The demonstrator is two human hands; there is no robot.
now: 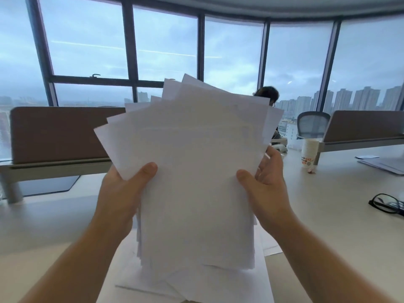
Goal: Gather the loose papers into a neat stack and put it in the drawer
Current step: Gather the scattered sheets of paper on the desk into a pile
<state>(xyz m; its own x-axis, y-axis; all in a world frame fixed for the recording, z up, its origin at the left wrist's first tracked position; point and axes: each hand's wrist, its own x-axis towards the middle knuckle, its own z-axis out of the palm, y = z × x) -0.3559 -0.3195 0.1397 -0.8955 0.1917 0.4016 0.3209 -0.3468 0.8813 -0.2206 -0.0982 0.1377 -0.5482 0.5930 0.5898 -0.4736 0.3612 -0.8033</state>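
Loose papers (192, 171): gathered but still fanned at the top, held upright above the desk (317, 215), left hand (122, 191) and right hand (264, 184) each gripping a side edge; more sheets (196, 283) lie beneath; squaring and stowing remain, no drawer in view.

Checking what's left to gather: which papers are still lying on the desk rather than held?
The flat sheets at the near desk edge, beneath the fanned bundle gripped upright by the left hand and right hand.
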